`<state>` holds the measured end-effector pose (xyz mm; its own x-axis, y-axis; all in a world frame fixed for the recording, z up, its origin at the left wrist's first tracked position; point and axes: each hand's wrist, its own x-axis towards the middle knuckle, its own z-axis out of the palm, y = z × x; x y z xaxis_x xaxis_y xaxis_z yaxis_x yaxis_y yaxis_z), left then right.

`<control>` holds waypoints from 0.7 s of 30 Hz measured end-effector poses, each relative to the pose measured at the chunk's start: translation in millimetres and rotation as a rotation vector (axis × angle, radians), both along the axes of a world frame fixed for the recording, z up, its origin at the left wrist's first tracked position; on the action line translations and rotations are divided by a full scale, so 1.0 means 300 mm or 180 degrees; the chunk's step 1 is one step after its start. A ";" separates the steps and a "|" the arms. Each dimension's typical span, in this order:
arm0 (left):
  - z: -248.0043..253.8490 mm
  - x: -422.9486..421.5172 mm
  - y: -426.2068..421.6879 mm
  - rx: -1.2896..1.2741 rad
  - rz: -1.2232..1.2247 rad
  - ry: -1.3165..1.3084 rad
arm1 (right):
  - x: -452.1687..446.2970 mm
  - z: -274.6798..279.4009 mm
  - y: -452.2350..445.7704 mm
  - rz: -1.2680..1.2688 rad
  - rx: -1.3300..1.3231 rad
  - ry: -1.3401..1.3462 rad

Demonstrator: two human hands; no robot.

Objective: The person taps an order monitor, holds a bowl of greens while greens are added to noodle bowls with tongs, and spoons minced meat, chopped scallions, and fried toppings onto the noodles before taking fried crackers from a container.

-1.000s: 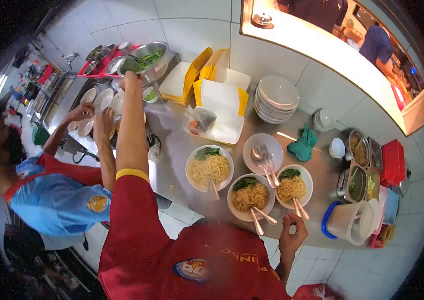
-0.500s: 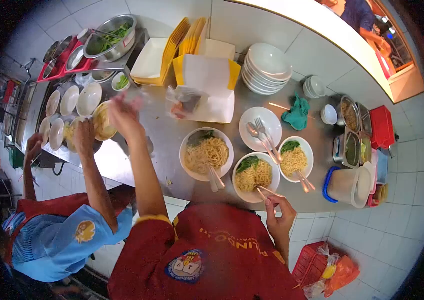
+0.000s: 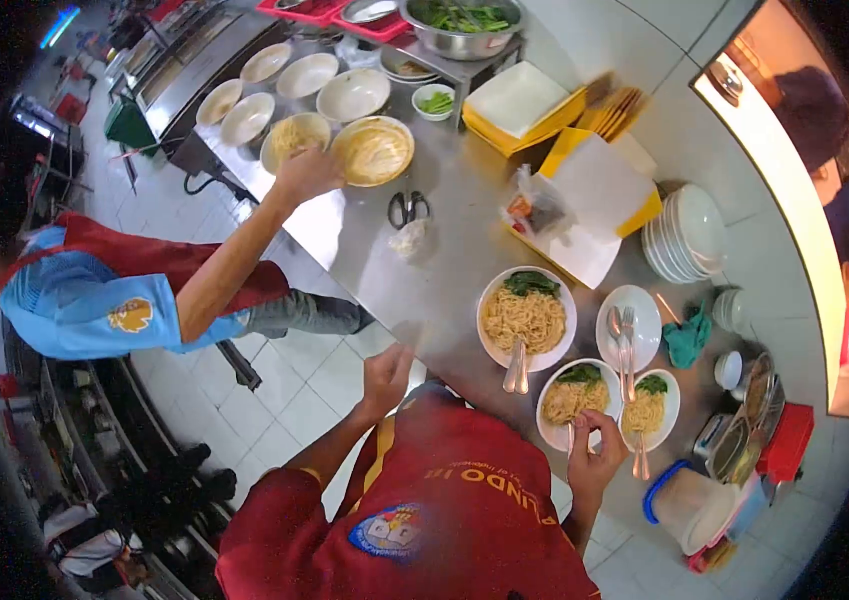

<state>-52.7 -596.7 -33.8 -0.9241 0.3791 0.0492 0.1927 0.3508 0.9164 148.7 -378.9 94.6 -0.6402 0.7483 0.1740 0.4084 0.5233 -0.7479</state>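
My left hand is closed in front of my body at the counter's edge, and whatever it may hold is too small to see. My right hand pinches the cutlery handles at the near rim of the middle noodle bowl. To its left stands a larger noodle bowl with greens, a spoon and fork in it. A third noodle bowl with cutlery is just right of my right hand. Behind them a white plate carries a spoon and fork.
A co-worker's hand is over a bowl of noodles at the left, among several bowls. Scissors, an open box with a plastic bag, stacked plates, a green cloth and a lidded tub stand about.
My left hand has come back from the far left to my body. My right hand stays at the middle bowl's cutlery. The view has turned to the left.
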 end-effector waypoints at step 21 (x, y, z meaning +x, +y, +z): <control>-0.825 0.184 -0.356 -0.0380 0.0563 -0.3003 | 0.066 0.020 0.011 0.0199 0.0093 0.0052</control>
